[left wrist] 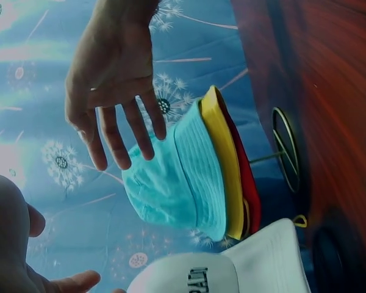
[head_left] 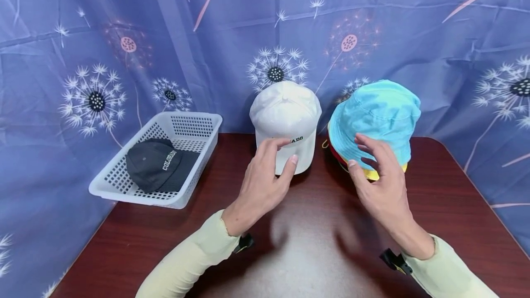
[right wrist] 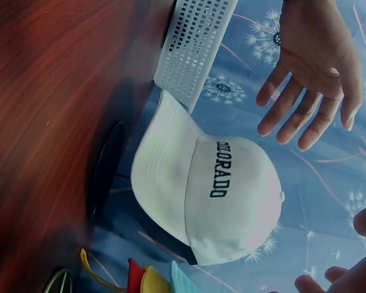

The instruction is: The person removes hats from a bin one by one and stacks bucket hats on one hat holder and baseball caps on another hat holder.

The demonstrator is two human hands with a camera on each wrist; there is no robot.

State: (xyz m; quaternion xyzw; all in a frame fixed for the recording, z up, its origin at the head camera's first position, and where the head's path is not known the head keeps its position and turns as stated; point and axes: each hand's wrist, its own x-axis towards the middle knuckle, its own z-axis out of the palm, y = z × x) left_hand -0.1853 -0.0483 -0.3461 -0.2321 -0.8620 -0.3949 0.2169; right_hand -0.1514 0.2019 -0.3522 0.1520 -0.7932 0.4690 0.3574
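Observation:
My left hand (head_left: 265, 183) hovers in front of a white baseball cap (head_left: 285, 109) lettered COLORADO, fingers loosely bent and holding nothing. To its right, my right hand (head_left: 383, 187) is held before a light-blue bucket hat (head_left: 383, 114), thumb and fingers apart. Beneath the blue hat, a yellow hat (left wrist: 222, 165) and a red one (left wrist: 249, 189) are stacked. The left wrist view shows this stack raised on a stand with a round base (left wrist: 285, 149). In the right wrist view the white cap also sits above a round base (right wrist: 105, 171). Neither hand visibly grips a hat.
A white perforated basket (head_left: 194, 190) stands at the left of the brown table (head_left: 323, 261), with a dark COLORADO cap (head_left: 151, 162) lying in it. Behind the table hangs a blue dandelion-print cloth (head_left: 232, 59). A yellow cord loop (right wrist: 97, 271) dangles by the stacked hats.

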